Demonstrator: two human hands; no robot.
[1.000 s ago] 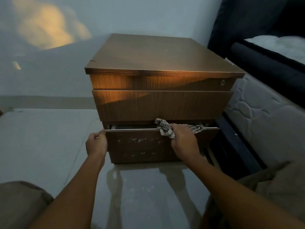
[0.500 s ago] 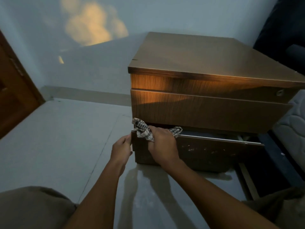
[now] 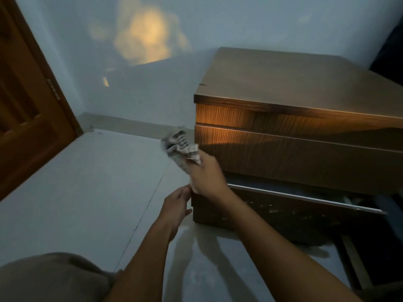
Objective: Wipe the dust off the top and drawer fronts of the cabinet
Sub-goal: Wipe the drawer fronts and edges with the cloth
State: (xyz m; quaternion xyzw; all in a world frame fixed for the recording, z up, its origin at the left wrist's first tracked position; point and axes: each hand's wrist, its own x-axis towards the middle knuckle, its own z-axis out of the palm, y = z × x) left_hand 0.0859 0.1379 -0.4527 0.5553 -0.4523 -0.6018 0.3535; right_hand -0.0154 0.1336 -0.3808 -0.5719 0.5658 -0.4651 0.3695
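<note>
Clenches a crumpled checked cloth (image 3: 181, 147) in the right hand (image 3: 207, 177), raised (somewhat blurred) just off the near left corner of the cabinet (image 3: 294, 83). Holds it level with the middle drawer front (image 3: 294, 162), loose end sticking up to the left. Reaches with the left hand (image 3: 176, 205) to the left edge of the bottom drawer (image 3: 283, 214), fingertips touching it; cannot tell whether gripping or merely resting. Shows that drawer pulled out toward the near side, its dark front speckled with pale dust. Takes in a wooden door (image 3: 28, 105) at the far left, with pale floor (image 3: 87, 182) between.
</note>
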